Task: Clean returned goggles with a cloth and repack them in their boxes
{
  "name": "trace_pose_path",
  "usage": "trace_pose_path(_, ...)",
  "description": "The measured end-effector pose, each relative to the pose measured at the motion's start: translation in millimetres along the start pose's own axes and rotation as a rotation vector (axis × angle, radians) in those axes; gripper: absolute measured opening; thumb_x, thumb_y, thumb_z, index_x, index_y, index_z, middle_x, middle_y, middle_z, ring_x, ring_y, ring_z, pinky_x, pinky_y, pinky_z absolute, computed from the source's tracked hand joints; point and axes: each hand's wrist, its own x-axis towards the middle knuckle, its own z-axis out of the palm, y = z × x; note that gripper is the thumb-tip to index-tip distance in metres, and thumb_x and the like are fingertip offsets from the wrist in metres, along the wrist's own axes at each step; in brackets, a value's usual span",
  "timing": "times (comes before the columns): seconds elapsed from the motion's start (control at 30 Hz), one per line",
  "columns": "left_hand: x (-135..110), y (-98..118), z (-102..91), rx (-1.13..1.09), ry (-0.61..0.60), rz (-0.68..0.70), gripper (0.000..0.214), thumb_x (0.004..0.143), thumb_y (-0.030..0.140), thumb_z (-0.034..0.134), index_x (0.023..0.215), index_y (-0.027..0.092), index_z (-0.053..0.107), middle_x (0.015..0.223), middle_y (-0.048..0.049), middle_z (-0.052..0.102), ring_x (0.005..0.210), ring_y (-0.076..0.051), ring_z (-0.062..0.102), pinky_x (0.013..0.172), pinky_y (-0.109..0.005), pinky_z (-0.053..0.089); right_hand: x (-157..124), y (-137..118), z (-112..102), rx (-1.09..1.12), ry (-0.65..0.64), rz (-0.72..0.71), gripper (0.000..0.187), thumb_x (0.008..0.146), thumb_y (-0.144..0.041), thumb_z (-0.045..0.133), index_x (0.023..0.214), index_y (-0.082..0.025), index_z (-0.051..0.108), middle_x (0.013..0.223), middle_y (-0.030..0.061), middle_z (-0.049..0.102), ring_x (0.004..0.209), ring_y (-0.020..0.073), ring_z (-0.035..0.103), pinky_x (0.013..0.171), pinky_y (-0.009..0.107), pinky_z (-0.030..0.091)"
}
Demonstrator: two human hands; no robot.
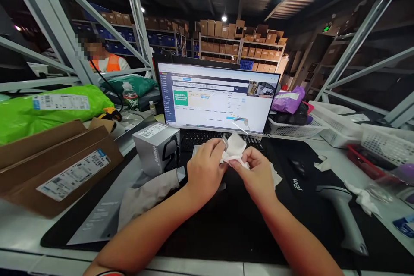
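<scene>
Above the black desk mat (pixel 233 228), both hands meet in front of the monitor around a crumpled white tissue (pixel 235 145). My left hand (pixel 207 168) is closed, its thumb and fingers gripping the tissue's left side. From the right, my right hand (pixel 257 172) pinches the tissue's lower edge between thumb and fingers. A thin, shiny, curved piece (pixel 242 126) shows just above the tissue; its kind is unclear. To the left of my left hand stand a silver-grey printed box (pixel 155 146) and a crumpled grey cloth pouch (pixel 145 198).
A monitor (pixel 213 99) and keyboard (pixel 200 139) stand ahead. An open cardboard box (pixel 58 168) and green parcel (pixel 64 103) are left. A mouse (pixel 296 166), barcode scanner (pixel 344 215) and white baskets (pixel 381 142) are right. Behind the frame sits a person in an orange vest (pixel 113 63).
</scene>
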Motion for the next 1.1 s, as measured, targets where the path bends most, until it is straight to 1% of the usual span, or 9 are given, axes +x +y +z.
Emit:
trace_pose_path(0.1, -6, 5, 2.2, -0.005, -0.074, 0.048, 0.029, 0.087, 0.017, 0.066, 0.116, 0.015, 0.063, 0.115, -0.0111, 0.070, 0.094, -0.026, 0.069, 0.071, -0.034, 0.056, -8, 4, 8, -0.187, 0.132, -0.089, 0.035, 0.073, -0.031, 0.077, 0.063, -0.021, 0.044, 0.061, -0.0054, 0.048, 0.058, 0.0108, 0.040, 0.055, 0.023, 0.032)
trace_pose_path(0.2, -6, 5, 4.2, -0.003, -0.107, 0.049, 0.031, 0.086, 0.018, 0.068, 0.117, 0.016, 0.062, 0.116, -0.0099, 0.070, 0.091, -0.025, 0.070, 0.067, -0.033, 0.055, -9, 6, 9, -0.216, 0.183, -0.132, 0.033, 0.074, -0.029, 0.075, 0.062, -0.021, 0.046, 0.058, -0.0062, 0.046, 0.056, 0.0103, 0.039, 0.054, 0.023, 0.032)
trace_pose_path(0.4, -2, 7, 5.6, -0.090, -0.114, 0.133, 0.034, 0.087, 0.016, 0.067, 0.120, 0.021, 0.060, 0.119, -0.0052, 0.073, 0.094, -0.021, 0.073, 0.068, -0.029, 0.057, 13, -5, -21, 0.081, 0.199, 0.005, 0.046, 0.060, -0.027, 0.088, 0.060, -0.021, 0.043, 0.056, -0.0069, 0.048, 0.054, 0.0090, 0.041, 0.052, 0.021, 0.032)
trace_pose_path(0.5, -2, 8, 4.5, -0.173, -0.134, 0.250, 0.034, 0.089, 0.012, 0.063, 0.122, 0.021, 0.060, 0.127, -0.0042, 0.071, 0.105, -0.021, 0.071, 0.081, -0.030, 0.058, 26, -14, -40, 0.318, 0.212, 0.032, 0.049, 0.059, -0.026, 0.089, 0.061, -0.021, 0.040, 0.054, -0.0076, 0.050, 0.052, 0.0084, 0.042, 0.053, 0.021, 0.035)
trace_pose_path(0.6, -4, 9, 3.9, -0.216, -0.187, 0.245, 0.033, 0.091, 0.012, 0.060, 0.123, 0.022, 0.060, 0.139, -0.0056, 0.064, 0.110, -0.020, 0.070, 0.081, -0.029, 0.060, 28, -18, -43, 0.379, 0.248, 0.013, 0.048, 0.064, -0.027, 0.087, 0.062, -0.022, 0.039, 0.056, -0.0075, 0.051, 0.053, 0.0084, 0.043, 0.054, 0.021, 0.036)
trace_pose_path(0.73, -5, 5, 2.3, -0.242, -0.227, 0.112, 0.038, 0.090, 0.018, 0.064, 0.127, 0.022, 0.057, 0.145, -0.0092, 0.059, 0.117, -0.023, 0.068, 0.083, -0.030, 0.062, 9, -10, -18, 0.027, 0.244, -0.081, 0.040, 0.070, -0.025, 0.080, 0.063, -0.022, 0.041, 0.057, -0.0075, 0.046, 0.053, 0.0092, 0.040, 0.051, 0.022, 0.033)
trace_pose_path(0.83, -3, 0, 0.4, -0.274, -0.203, 0.023, 0.042, 0.087, 0.014, 0.063, 0.127, 0.023, 0.056, 0.143, -0.0101, 0.060, 0.119, -0.024, 0.067, 0.086, -0.031, 0.062, -9, 2, 4, -0.280, 0.202, -0.259, 0.033, 0.071, -0.019, 0.074, 0.059, -0.022, 0.043, 0.056, -0.0066, 0.046, 0.054, 0.0102, 0.041, 0.052, 0.024, 0.032)
trace_pose_path(0.9, -2, -1, -0.1, -0.285, -0.187, -0.010, 0.042, 0.084, 0.011, 0.063, 0.124, 0.023, 0.058, 0.140, -0.0104, 0.062, 0.118, -0.025, 0.068, 0.087, -0.032, 0.062, -14, 6, 10, -0.342, 0.190, -0.316, 0.031, 0.073, -0.019, 0.073, 0.058, -0.022, 0.045, 0.055, -0.0058, 0.048, 0.054, 0.0110, 0.043, 0.055, 0.025, 0.034)
trace_pose_path(1.1, -5, 9, -0.2, -0.291, -0.218, 0.064, 0.039, 0.087, 0.017, 0.067, 0.125, 0.025, 0.058, 0.140, -0.0079, 0.062, 0.116, -0.023, 0.069, 0.082, -0.029, 0.062, 8, -10, -21, 0.090, 0.204, -0.005, 0.051, 0.061, -0.030, 0.088, 0.059, -0.022, 0.038, 0.055, -0.0071, 0.048, 0.051, 0.0091, 0.042, 0.050, 0.023, 0.033)
